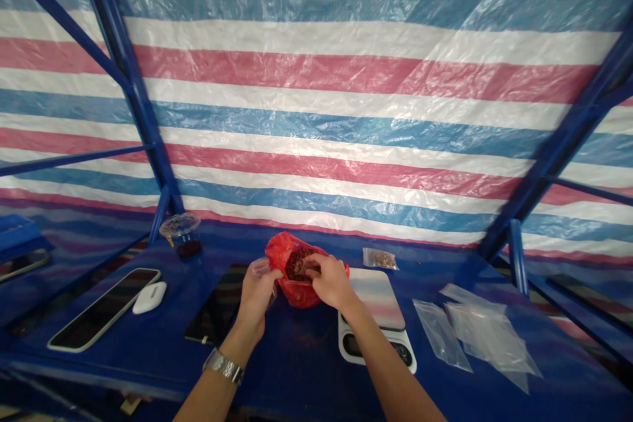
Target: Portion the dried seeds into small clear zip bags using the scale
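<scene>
A red plastic bag [300,295] stands with its mouth spread, and small reddish-brown pieces [297,264] fill its inside. My left hand [256,293] grips the near left side of the bag's rim between thumb and fingers. Against those fingers lies a bit of clear plastic [260,268], its shape partly hidden. Over the bag's mouth, my right hand [330,280] dips in from the right with thumb and fingertips drawn together among the pieces. Whatever is in that pinch is too small to make out. Just right of the bag sits a white kitchen scale [378,300], partly behind my right forearm.
Clear zip bags [487,330] lie at the right; a small filled zip bag [380,258] rests behind the scale. Leftward are a black tablet-like slab [217,306], a phone [103,310], a white earbud case [149,297] and a lidded plastic cup [182,237]. Blue frame bars flank the table.
</scene>
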The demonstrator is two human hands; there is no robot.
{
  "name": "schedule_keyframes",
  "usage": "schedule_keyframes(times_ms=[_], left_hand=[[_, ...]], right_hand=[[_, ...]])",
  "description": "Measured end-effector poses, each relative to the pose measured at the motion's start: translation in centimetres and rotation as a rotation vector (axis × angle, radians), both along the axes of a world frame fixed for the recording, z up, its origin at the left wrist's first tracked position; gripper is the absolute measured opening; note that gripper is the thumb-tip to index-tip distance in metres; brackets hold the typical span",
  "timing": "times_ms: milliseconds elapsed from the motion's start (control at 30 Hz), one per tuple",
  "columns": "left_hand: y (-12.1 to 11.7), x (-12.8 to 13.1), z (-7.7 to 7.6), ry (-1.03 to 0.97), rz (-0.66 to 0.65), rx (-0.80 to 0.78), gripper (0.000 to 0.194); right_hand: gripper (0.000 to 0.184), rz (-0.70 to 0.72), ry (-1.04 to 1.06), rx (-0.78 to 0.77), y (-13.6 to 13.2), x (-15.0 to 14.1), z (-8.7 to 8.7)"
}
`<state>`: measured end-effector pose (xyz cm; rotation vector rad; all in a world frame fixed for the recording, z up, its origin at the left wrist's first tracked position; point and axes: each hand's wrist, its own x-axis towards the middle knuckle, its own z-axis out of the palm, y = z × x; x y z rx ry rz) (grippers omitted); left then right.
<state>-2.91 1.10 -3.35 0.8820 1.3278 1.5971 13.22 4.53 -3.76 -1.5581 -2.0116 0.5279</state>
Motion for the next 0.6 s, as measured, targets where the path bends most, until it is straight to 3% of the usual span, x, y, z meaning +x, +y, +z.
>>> schedule_keyframes(times_ms=[133,233,300,433,600], left_hand=[[-0.2,-0.5,1.0,0.158,0.187,0.089,0.026],[-1.0,-0.3,1.9,0.397,0.262,0.181,0.02],[-1.5,0.2,2.2,0.526,0.231,0.223,0.017],[-1.7,1.8,2.1,0.594,0.066,0.191,0.009],[-1.4,3.9,1.6,0.679,-0.058,0.15,0.014]], right_hand=[[0.029,0.017,0.177,-0.018,0.3,0.7,-0.2],[0.028,0.082,0.409,-0.038,0.2,1.1,-0.5],[0.028,0.138,0.547,-0.042,0.0,1.4,-0.3],[0.027,0.204,0.7,-0.011,-0.9,2.4,1.3],[0.028,0.215,0.636,0.051,-3.4,3.9,4.3]])
